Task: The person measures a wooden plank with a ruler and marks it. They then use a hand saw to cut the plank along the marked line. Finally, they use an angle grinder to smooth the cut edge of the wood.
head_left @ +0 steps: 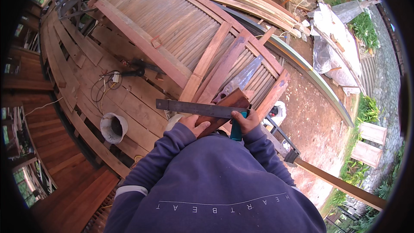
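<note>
Close to my body, my left hand grips the near part of a short reddish-brown wooden board, thumb on top. My right hand is closed on a try square at the board's right edge. The square's long grey metal blade lies across the board and sticks out well past its left side; its teal handle hangs below my right fingers. Just beyond the board, a handsaw rests on a large louvred wooden door, its handle end partly hidden.
Two loose planks cross the louvred door. To the left, a white bucket and a coiled cable sit on gapped floorboards. A stack of long timber lies beyond the door. Plastic sheeting covers things at right.
</note>
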### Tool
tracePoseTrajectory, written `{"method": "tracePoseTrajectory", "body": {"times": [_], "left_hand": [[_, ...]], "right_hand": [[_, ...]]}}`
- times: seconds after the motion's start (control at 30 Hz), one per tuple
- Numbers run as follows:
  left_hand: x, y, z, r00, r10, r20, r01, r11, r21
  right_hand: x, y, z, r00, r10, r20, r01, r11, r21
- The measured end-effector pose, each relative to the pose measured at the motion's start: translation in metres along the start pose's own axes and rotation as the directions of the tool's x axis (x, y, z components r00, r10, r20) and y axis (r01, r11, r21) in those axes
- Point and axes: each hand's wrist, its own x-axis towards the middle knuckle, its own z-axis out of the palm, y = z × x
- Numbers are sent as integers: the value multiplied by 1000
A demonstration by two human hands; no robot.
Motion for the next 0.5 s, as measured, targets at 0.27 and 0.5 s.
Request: {"method": "tracePoseTrajectory", "body": {"times": [0.27, 0.5], "left_hand": [[-2, 0, -2, 1000, -11, 2, 11, 1000, 2], [-2, 0, 0, 1000, -11, -19, 12, 1000, 9]], "right_hand": [[3, -1, 3, 1000, 6, -8, -6, 1000, 14], [3, -3, 5, 1000, 18, -11, -18, 999, 33]]}}
